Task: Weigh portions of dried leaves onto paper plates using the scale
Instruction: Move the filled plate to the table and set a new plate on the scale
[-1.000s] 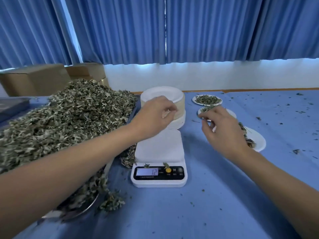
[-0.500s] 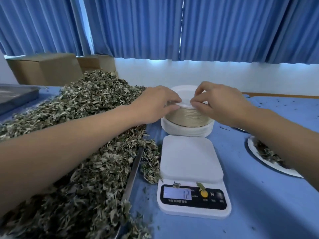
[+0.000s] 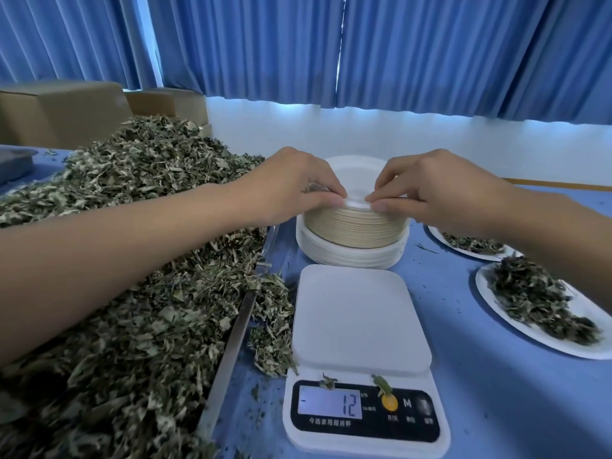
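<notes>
Both hands [image 3: 291, 187] [image 3: 443, 190] — atop plate stack [image 3: 354, 228]

Plate stack [image 3: 352, 233] behind scale [image 3: 361, 329], leaves [image 3: 132, 276] left

I see a white scale [image 3: 362, 313] with a black panel [image 3: 364, 425] and an orange button [image 3: 389, 403], a stack of paper plates [image 3: 356, 225] white on top and beige-ribbed at its edges, grey-green dried leaves [image 3: 149, 342], a blue tablecloth [image 3: 496, 392], pleated blue curtains [image 3: 430, 51] and brown cardboard boxes [image 3: 63, 111]

The scale [image 3: 361, 313] platform is bare and reachable from above. The leaf pile [image 3: 149, 342] crowds its left side and the plate stack [image 3: 354, 223] stands just behind. A bare table [image 3: 457, 326] strip separates it from the filled plates [image 3: 483, 286].
</notes>
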Demonstrator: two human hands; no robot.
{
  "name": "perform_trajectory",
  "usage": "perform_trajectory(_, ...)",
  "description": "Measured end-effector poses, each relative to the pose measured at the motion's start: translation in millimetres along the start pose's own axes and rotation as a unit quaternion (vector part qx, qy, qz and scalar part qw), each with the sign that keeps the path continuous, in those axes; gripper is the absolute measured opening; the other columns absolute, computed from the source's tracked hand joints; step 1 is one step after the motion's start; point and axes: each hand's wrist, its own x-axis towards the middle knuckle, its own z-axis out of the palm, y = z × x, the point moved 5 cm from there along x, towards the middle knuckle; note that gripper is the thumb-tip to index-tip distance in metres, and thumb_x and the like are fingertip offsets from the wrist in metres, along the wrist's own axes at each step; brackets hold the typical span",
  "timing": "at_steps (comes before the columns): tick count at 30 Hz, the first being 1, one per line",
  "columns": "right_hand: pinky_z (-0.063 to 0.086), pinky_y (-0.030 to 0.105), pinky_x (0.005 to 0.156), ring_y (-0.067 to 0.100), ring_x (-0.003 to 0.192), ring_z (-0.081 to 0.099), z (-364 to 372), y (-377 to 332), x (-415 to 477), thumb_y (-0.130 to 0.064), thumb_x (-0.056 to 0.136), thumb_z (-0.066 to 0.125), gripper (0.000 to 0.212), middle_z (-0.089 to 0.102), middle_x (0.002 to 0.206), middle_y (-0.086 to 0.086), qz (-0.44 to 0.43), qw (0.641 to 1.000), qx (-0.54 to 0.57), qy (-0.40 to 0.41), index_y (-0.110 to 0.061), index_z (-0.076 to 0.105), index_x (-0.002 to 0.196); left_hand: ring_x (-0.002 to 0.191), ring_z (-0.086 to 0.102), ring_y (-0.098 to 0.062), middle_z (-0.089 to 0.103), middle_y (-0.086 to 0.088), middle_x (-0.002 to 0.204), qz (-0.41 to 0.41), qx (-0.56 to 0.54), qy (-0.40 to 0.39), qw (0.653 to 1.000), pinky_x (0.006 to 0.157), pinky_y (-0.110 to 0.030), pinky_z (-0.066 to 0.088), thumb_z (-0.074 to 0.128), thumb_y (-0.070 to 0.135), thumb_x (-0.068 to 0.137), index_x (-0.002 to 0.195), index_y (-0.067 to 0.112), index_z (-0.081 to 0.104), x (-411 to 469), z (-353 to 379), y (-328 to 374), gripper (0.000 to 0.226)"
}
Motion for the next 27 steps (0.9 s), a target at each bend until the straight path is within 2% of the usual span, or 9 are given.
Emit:
perform_trajectory(2, 0.052, 0.044, 0.081, 0.005, 0.082, 0.056, -1.2, -1.3, 0.5, -0.043, 0.099, 0.059, 0.024, 0.064, 0.110, -0.021, -0.007, 1.000, -0.014, -0.004, -0.036, 0.079, 0.111, 0.096, 0.062, 0.001, 0.073, 0.011, 0.105, 0.004, -0.009, 0.000, 1.000, 0.095, -0.021, 0.047, 0.071, 0.030, 0.093, 0.108, 0.019, 0.079, 0.7, -0.7, 0.2, 0.020)
perform_trajectory(6, 0.051, 0.040, 0.079, -0.004, 0.074, 0.052, -3.6, -3.9, 3.3, -0.043, 0.099, 0.058, 0.025, 0.065, 0.111, -0.022, -0.022, 0.999, -0.047, -0.013, -0.034, 0.079, 0.109, 0.096, 0.063, 0.001, 0.074, 0.011, 0.107, 0.001, -0.010, -0.005, 1.000, 0.093, -0.015, 0.045, 0.071, 0.030, 0.093, 0.108, 0.019, 0.079, 1.2, -1.1, 0.1, 0.021)
perform_trajectory(10, 0.049, 0.039, 0.080, 0.010, 0.083, 0.055, -5.4, -6.2, 5.6, -0.045, 0.101, 0.052, 0.029, 0.066, 0.115, -0.025, -0.045, 0.991, -0.123, -0.022, -0.034, 0.077, 0.110, 0.100, 0.064, -0.002, 0.074, 0.010, 0.108, -0.002, -0.010, -0.010, 1.000, 0.096, -0.022, 0.047, 0.071, 0.029, 0.094, 0.109, 0.019, 0.079, 0.8, -1.2, 0.7, 0.020)
perform_trajectory(15, 0.049, 0.036, 0.076, 0.015, 0.091, 0.061, -5.6, -12.6, 6.3, -0.048, 0.102, 0.037, 0.041, 0.063, 0.120, -0.025, -0.082, 0.974, -0.208, -0.035, -0.033, 0.073, 0.115, 0.100, 0.065, -0.004, 0.074, 0.010, 0.107, 0.001, -0.019, -0.012, 1.000, 0.097, -0.029, 0.048, 0.070, 0.027, 0.094, 0.109, 0.019, 0.079, 0.1, -1.3, 1.4, 0.019)
perform_trajectory(17, 0.045, 0.033, 0.072, 0.018, 0.090, 0.061, -2.9, -14.5, 5.1, -0.045, 0.104, 0.031, 0.041, 0.061, 0.122, -0.022, -0.097, 0.964, -0.246, -0.034, -0.033, 0.069, 0.118, 0.101, 0.064, -0.005, 0.074, 0.012, 0.107, 0.007, -0.010, -0.019, 1.000, 0.098, -0.030, 0.047, 0.069, 0.028, 0.095, 0.110, 0.020, 0.079, 0.5, -1.4, 1.0, 0.019)
perform_trajectory(19, 0.042, 0.032, 0.069, 0.021, 0.085, 0.059, 3.1, -14.8, 3.3, -0.036, 0.108, 0.033, 0.033, 0.057, 0.125, -0.017, -0.103, 0.947, -0.300, -0.040, -0.034, 0.061, 0.125, 0.102, 0.062, -0.007, 0.073, 0.013, 0.108, 0.020, 0.022, -0.031, 0.999, 0.097, -0.034, 0.047, 0.066, 0.031, 0.097, 0.111, 0.023, 0.078, 1.5, -1.3, 1.7, 0.021)
perform_trajectory(23, 0.038, 0.031, 0.064, 0.025, 0.068, 0.046, 11.7, -16.2, -0.1, -0.026, 0.107, 0.033, 0.029, 0.052, 0.124, -0.008, -0.097, 0.915, -0.388, -0.058, -0.027, 0.050, 0.130, 0.105, 0.063, -0.016, 0.073, 0.011, 0.109, 0.047, 0.082, -0.044, 0.995, 0.094, -0.042, 0.048, 0.063, 0.032, 0.099, 0.108, 0.022, 0.078, 7.7, -0.3, 7.0, 0.020)
perform_trajectory(27, 0.037, 0.032, 0.063, 0.026, 0.067, 0.046, 12.3, -16.2, -0.8, -0.025, 0.108, 0.029, 0.029, 0.051, 0.121, -0.006, -0.098, 0.910, -0.400, -0.052, -0.025, 0.049, 0.129, 0.100, 0.063, -0.022, 0.074, 0.006, 0.104, 0.086, 0.136, -0.057, 0.985, 0.089, -0.043, 0.049, 0.061, 0.029, 0.101, 0.106, 0.018, 0.077, 11.9, 0.8, 14.7, 0.020)
